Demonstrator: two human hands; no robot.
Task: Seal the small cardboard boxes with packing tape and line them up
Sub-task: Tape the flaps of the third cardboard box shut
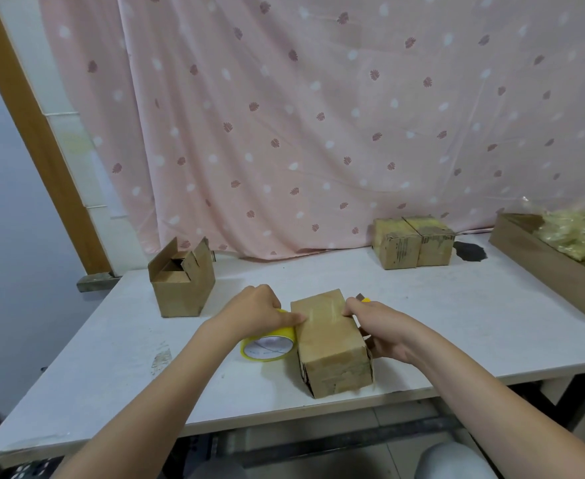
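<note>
Step in hand: sealing, by the look of it; the closed box [332,340] lies lengthwise near the table's [457,323] front edge, and this box is the landmark for everything below.
Left hand [260,311]: on the box's left flank, fingers curled over the yellow tape roll [268,345], one finger stretched out and pressing the box's top left edge.
Right hand [384,331]: on the box's right side, fingertips on the top right edge, the rest wrapped down the wall; whether it pinches a tape end I cannot tell.
Tape on top: a faint shiny band seems to cross the lid between the two hands, hard to confirm.
Yellow-tipped object [363,299]: pokes out just behind the right hand; too hidden to name.
Open box [182,281]: well to the far left of the landmark, flaps up, not yet sealed.
Finished pair [415,245]: far right behind the landmark, two sealed boxes touching side by side.
Next move, my call: press the strip flat, sever it from the roll, then carry this box over beside the pair.
</note>
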